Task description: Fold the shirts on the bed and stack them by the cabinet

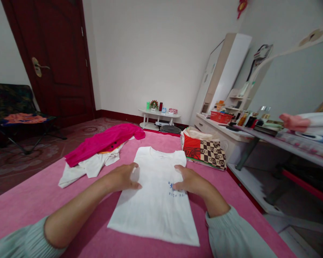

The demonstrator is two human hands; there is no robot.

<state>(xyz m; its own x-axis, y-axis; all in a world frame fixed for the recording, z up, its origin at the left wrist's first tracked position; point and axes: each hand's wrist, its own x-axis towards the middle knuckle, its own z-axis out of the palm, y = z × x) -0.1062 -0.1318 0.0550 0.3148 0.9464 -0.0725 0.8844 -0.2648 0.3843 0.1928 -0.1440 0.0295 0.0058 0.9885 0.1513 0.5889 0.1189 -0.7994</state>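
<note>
So the white T-shirt (153, 211) lay flat in the lower centre of the frame, neckline up. The left hand (125, 177) sat on its left side and the right hand (190, 179) on its right, partly over the blue print. Thumb and forefinger were spread wide on both; couldn't tell if the other fingers were tucked under the cloth.

My worry: an uneven pull from either side could skew the shirt or wrinkle the front, since thin fabric like that probably creases easily. Shoving right could also knock the folded stack (204, 148), because the shirt's upper right shoulder was right beside it, maybe touching.

Edge-wise, the pink cover (24, 204) ended in a diagonal on the right, not far past the right forearm. Way more room at lower left, below the magenta garment (104, 141).
</note>
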